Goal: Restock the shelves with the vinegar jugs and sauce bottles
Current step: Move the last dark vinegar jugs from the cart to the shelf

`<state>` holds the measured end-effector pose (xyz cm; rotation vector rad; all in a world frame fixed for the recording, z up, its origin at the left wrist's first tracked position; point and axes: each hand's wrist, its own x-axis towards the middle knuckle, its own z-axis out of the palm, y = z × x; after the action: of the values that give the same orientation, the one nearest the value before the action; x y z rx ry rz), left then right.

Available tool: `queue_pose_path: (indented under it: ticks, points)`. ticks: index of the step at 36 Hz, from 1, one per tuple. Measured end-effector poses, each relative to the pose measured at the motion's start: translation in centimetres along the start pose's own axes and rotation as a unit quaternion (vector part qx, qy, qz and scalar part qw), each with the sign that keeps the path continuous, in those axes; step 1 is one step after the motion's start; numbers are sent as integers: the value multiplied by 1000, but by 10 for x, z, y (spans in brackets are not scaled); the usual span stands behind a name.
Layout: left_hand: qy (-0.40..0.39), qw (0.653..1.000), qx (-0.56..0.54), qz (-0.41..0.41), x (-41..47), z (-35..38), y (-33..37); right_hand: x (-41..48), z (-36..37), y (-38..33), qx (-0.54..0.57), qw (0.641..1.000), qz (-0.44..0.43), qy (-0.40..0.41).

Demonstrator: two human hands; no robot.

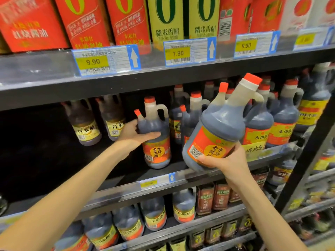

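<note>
Gripping the upright jug (156, 142) at its shoulder with the left hand (135, 134), seemingly set down on the middle shelf (126, 189). Just right of that jug, cupping a tilted jug (217, 129) by its base with the right hand (226, 160), fingers mostly hidden behind. Left of it, dark open room, too murky to read deeper in.

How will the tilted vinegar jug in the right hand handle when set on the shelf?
Probably heavy for its size: the jug is filled with dark liquid up to the shoulder. Likely to tip in this grip: the right hand holds only its base while it tilts. Air above the liquid suggests sloshing.
</note>
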<state>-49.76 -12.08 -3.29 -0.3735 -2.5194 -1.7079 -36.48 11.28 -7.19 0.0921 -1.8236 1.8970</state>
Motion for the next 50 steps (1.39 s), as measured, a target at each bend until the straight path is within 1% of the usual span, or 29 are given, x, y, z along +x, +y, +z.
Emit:
queue_pose_path:
  ticks: [13,21,32,38,45,50]
  points:
    - [-22,999,-25,31,15,5,2,5,4,3,-14,1000,7,-6]
    - [-46,996,-79,20,28,14,11,7,4,4,-30,1000,5,-1]
    - [-32,995,-94,-22,46,16,10,6,2,4,-40,999,20,-2]
    - [-30,996,-84,-21,47,17,10,4,0,4,-50,998,29,-2]
    - [-2,997,-72,-36,53,19,6,2,1,3,-60,997,38,-8]
    - [12,996,-82,-13,38,20,11,1,6,0,-71,997,35,-13]
